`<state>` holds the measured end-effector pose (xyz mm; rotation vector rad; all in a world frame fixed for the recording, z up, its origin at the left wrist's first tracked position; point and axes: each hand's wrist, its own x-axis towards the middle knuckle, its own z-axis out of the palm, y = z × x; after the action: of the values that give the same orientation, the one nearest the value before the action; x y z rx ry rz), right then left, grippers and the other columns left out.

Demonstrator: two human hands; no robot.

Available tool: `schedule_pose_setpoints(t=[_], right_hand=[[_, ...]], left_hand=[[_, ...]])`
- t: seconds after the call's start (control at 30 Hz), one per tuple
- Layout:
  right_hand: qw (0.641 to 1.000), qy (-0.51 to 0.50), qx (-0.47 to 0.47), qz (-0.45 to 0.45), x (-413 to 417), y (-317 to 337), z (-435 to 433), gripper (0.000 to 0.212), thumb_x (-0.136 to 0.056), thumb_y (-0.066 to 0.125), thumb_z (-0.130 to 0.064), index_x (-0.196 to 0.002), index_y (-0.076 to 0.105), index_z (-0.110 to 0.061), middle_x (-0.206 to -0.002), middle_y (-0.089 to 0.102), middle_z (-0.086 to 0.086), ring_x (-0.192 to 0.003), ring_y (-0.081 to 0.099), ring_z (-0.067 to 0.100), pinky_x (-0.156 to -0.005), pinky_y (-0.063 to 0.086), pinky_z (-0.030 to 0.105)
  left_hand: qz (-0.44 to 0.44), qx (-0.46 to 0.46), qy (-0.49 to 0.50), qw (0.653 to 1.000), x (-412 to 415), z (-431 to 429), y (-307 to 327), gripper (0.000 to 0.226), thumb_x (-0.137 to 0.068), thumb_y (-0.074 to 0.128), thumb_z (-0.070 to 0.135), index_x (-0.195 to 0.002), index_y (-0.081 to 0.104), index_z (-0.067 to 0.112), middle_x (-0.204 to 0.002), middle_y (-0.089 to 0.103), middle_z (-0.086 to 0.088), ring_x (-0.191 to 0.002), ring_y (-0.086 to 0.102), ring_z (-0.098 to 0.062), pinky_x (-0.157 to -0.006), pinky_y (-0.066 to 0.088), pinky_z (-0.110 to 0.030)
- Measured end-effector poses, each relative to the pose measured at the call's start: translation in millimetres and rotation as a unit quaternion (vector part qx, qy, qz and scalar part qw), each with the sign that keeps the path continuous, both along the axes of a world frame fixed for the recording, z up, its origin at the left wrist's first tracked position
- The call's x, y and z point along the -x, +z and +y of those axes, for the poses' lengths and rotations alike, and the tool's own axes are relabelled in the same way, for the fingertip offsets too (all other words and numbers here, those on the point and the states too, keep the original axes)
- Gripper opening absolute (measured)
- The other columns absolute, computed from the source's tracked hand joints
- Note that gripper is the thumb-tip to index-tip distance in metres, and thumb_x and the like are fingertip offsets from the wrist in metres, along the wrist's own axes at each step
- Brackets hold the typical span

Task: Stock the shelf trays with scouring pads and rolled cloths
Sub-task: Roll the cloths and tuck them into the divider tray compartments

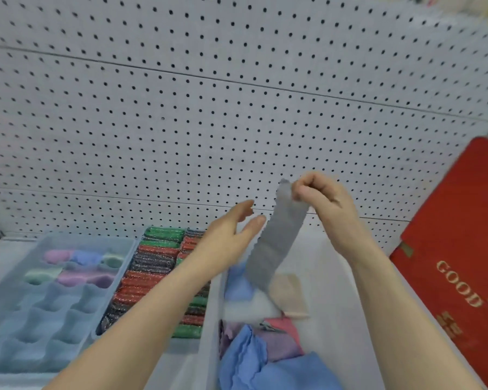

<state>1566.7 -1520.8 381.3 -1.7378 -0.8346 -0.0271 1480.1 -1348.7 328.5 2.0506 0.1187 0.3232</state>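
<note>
My right hand (319, 195) pinches the top corner of a grey cloth (276, 240) that hangs down as a long folded strip. My left hand (231, 232) is beside the strip with fingers straight, its fingertips close to or just touching the cloth's left edge. Below them a clear bin (212, 305) holds loose cloths in blue, pink, purple and beige. To the left a tray of scouring pads (155, 280) shows red, green and dark glittery pads in rows. Further left a divided clear tray (40, 313) has several rolled cloths (76, 266) in its far compartments.
A white pegboard wall (209, 122) rises behind the shelf. A red mat with gold lettering (462, 263) leans at the right. The shelf's front edge runs along the bottom left.
</note>
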Motion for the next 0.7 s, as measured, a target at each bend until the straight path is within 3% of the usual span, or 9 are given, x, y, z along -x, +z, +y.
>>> schedule_pose_setpoints(t=[0.07,0.13,0.23,0.3,0.37,0.47,0.57,0.7], right_hand=[[0.998,0.017,-0.046,0.028,1.2,4.6,0.0,0.003,-0.084,0.058,-0.01,-0.082,0.059,-0.012,-0.08,0.054,0.005,-0.078,0.043,0.018,-0.072,0.035,0.03],[0.995,0.05,-0.065,0.049,2.7,7.0,-0.6,0.019,-0.081,0.056,0.0,-0.084,0.059,-0.019,-0.087,0.057,0.002,-0.084,0.045,0.02,-0.075,0.034,0.034],[0.99,0.086,-0.069,0.09,6.5,6.4,-0.2,0.028,-0.076,0.051,0.007,-0.088,0.057,-0.017,-0.094,0.057,0.004,-0.09,0.05,0.02,-0.075,0.038,0.032],[0.988,0.069,-0.078,0.111,8.6,0.9,2.9,0.025,-0.081,0.059,0.0,-0.1,0.059,-0.016,-0.105,0.06,0.005,-0.095,0.056,0.02,-0.077,0.043,0.035],[0.982,0.036,-0.093,0.162,12.5,-7.8,8.3,0.032,-0.087,0.068,-0.011,-0.117,0.059,-0.016,-0.114,0.064,0.006,-0.099,0.063,0.02,-0.083,0.051,0.037],[0.967,-0.003,-0.105,0.233,20.7,-19.9,15.4,0.022,-0.09,0.067,-0.007,-0.112,0.064,-0.006,-0.099,0.073,0.008,-0.09,0.069,0.02,-0.083,0.054,0.033],[0.963,-0.028,-0.117,0.24,25.5,-24.1,18.7,0.019,-0.087,0.07,-0.006,-0.104,0.066,0.001,-0.092,0.073,0.012,-0.084,0.067,0.022,-0.087,0.053,0.039],[0.975,-0.036,-0.115,0.188,32.9,-13.7,20.1,0.019,-0.086,0.071,-0.006,-0.104,0.068,-0.011,-0.088,0.07,0.01,-0.081,0.066,0.019,-0.084,0.053,0.037]], left_hand=[[0.04,0.112,-0.045,0.992,-4.8,-3.2,11.3,0.053,-0.096,0.055,0.04,-0.145,0.04,0.025,-0.127,0.06,0.013,-0.112,0.056,0.005,-0.092,0.043,-0.015],[0.043,0.213,-0.072,0.973,-7.2,-4.2,14.9,0.048,-0.094,0.062,0.032,-0.138,0.048,0.021,-0.114,0.067,0.013,-0.095,0.062,0.011,-0.078,0.045,-0.005],[0.021,0.317,-0.077,0.945,-6.4,-2.8,14.0,0.023,-0.089,0.068,0.016,-0.111,0.066,0.009,-0.09,0.073,0.003,-0.08,0.068,-0.006,-0.074,0.052,-0.016],[0.004,0.34,-0.071,0.938,-1.9,-2.5,14.9,0.005,-0.088,0.069,0.012,-0.092,0.07,0.012,-0.078,0.071,0.002,-0.07,0.065,-0.008,-0.07,0.054,-0.022],[-0.009,0.348,-0.049,0.936,1.7,-1.3,14.8,0.003,-0.086,0.071,0.012,-0.086,0.07,0.015,-0.078,0.068,0.0,-0.07,0.064,-0.011,-0.073,0.054,-0.028],[-0.02,0.328,-0.032,0.944,6.8,1.5,12.8,0.003,-0.086,0.073,0.014,-0.088,0.072,0.016,-0.086,0.066,-0.005,-0.078,0.064,-0.017,-0.083,0.055,-0.039],[-0.039,0.311,-0.034,0.949,13.4,-0.3,15.9,0.007,-0.088,0.07,0.015,-0.094,0.073,0.015,-0.083,0.069,0.003,-0.076,0.066,-0.013,-0.078,0.057,-0.033],[-0.073,0.316,-0.029,0.945,18.6,-1.6,20.3,0.014,-0.095,0.06,0.012,-0.092,0.073,0.014,-0.08,0.075,0.003,-0.075,0.069,-0.006,-0.069,0.056,-0.021]])
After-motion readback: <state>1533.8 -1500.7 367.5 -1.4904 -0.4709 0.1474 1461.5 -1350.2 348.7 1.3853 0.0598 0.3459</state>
